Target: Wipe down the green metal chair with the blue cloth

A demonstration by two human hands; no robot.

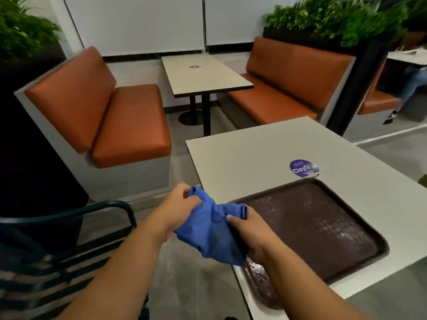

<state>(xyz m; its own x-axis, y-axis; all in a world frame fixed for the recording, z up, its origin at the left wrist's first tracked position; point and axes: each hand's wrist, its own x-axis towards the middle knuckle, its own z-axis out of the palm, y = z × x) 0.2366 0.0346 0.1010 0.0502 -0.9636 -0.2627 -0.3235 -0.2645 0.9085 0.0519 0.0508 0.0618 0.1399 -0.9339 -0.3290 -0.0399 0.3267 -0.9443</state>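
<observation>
The blue cloth [210, 229] hangs bunched between both hands, just off the near left corner of the white table. My left hand [178, 209] pinches its upper left end. My right hand [251, 232] grips its right end, over the edge of the brown tray. The green metal chair [76, 241] stands low at the left, its curved armrest and slatted seat showing below my left forearm. Neither hand touches the chair.
A brown tray [323, 227] lies on the white table [265, 148], which carries a round purple sticker [302, 168]. Orange booth benches [111, 116] flank a second table [203, 75] beyond. Planters stand at both sides. A person's legs [406, 93] show far right.
</observation>
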